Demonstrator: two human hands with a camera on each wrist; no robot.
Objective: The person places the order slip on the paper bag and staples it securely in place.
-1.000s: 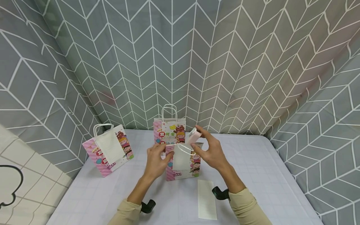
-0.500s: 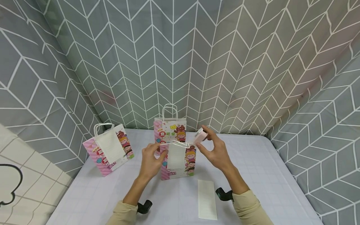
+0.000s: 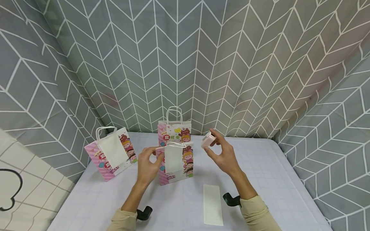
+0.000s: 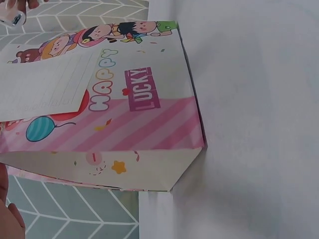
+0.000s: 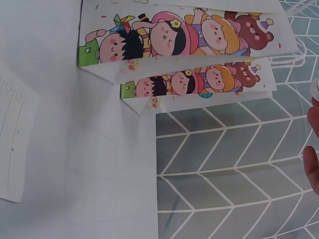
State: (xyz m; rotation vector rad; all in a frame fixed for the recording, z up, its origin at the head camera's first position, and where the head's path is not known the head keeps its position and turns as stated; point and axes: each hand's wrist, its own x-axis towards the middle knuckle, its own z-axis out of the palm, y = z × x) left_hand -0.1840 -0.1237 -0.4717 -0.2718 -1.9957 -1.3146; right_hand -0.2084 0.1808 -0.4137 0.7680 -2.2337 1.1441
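My left hand point(image 3: 148, 165) pinches the upper left edge of a pink-and-white paper gift bag point(image 3: 188, 160), which stands upright on the table. A white paper slip with printed lines point(image 4: 47, 92) lies flat against the bag's front, below its white handle. Cartoon children and a bear run down one side of the print. Apart from the bag, to its right, my right hand point(image 3: 224, 157) holds a small pale-pink block-shaped device point(image 3: 208, 140) between thumb and fingers. Only fingertips point(image 5: 312, 164) of that hand show at the edge of the right wrist view.
Behind the held bag stands a matching gift bag point(image 3: 174, 130), partly covered by it. Another one point(image 3: 101, 160), with a white slip on its front, leans at the left. A loose white slip point(image 3: 213, 205) lies near the front of the white table point(image 3: 260, 179).
My left hand has drawn the bag leftward and turned it slightly. The right hand has moved the pink device away from the bag's top, to the right.
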